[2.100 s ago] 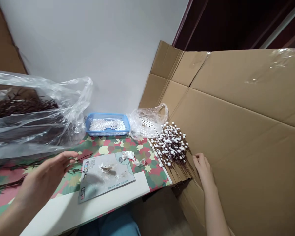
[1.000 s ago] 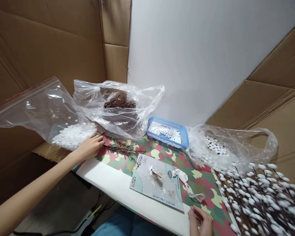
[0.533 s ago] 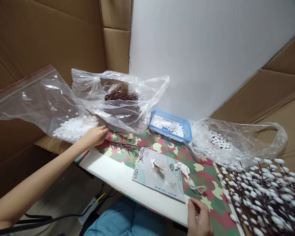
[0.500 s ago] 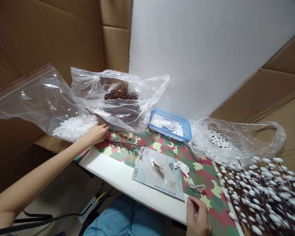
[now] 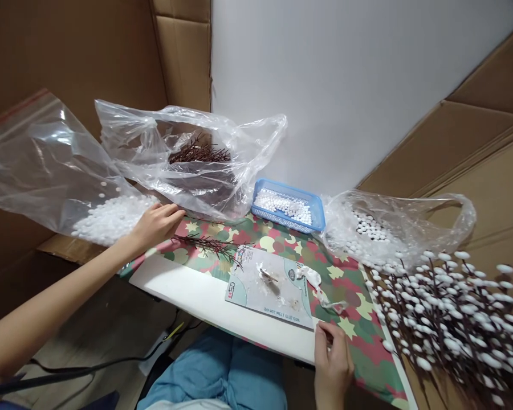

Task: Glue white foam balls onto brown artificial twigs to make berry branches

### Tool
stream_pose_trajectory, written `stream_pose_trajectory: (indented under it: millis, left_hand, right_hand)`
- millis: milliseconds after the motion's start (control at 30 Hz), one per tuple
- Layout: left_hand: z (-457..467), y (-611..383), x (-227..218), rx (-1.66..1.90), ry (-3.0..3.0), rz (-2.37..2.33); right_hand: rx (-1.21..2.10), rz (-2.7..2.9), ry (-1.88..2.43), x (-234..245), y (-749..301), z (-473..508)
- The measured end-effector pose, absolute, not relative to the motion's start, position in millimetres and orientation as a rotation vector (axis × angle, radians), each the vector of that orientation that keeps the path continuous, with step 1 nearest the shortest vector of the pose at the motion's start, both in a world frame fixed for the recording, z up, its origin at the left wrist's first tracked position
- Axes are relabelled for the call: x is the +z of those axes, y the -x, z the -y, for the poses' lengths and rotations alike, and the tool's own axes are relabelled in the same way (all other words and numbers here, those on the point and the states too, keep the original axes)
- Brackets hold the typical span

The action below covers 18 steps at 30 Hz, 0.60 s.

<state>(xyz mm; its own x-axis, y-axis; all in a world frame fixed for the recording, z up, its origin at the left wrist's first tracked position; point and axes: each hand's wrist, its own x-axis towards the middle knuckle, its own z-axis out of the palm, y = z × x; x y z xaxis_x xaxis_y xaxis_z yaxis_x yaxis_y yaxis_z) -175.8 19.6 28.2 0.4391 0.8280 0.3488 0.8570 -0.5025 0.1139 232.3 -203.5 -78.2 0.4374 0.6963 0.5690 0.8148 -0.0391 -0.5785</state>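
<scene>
My left hand (image 5: 159, 223) is closed at the far left of the table, beside the clear bag of white foam buds (image 5: 111, 219). A thin brown artificial twig (image 5: 193, 217) extends from its fingertips, partly lost against a plastic bag. Another branched brown twig (image 5: 209, 245) lies just in front, its tips by the grey glue-gun card (image 5: 277, 304). My right hand (image 5: 334, 356) rests at the table's front edge near the card's corner, fingers curled and thumb against the index finger. Whatever it may hold is hidden.
Brown twigs (image 5: 199, 152) fill a clear bag (image 5: 132, 128) at the back. A blue basket (image 5: 318, 213) holds white buds. On the right are another plastic bag (image 5: 436, 222) and a bunch of white-budded stems (image 5: 448, 307). Crumpled white plastic (image 5: 311, 277) lies beside the card.
My left hand has lifted slightly back from the lying twig, and the upper twig has shifted with it toward the bags. My right hand stays by the card. The whole view has tilted a little.
</scene>
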Motion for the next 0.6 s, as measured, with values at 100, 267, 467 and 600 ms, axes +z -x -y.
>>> stream_pose_trajectory:
  millis: [100,267,467,600]
  left_hand:
    - [-2.1,163.9,34.3,-0.491,2.504,1.376]
    - [-1.1,143.8,17.0,-0.365,2.592,1.073]
    - [-16.2,134.1,-19.5,-0.358,2.534,1.075]
    - [-22.7,128.7,-24.9,-0.382,2.442,1.154]
  right_hand:
    - [-0.160,1.307,1.787,-77.9,-232.1,203.4]
    - [-0.184,1.318,1.806,-74.8,-231.8,203.9]
    - [-0.226,1.383,1.771,-75.1,-231.9,202.2]
    - [-0.270,1.411,1.723,-77.1,-231.4,201.2]
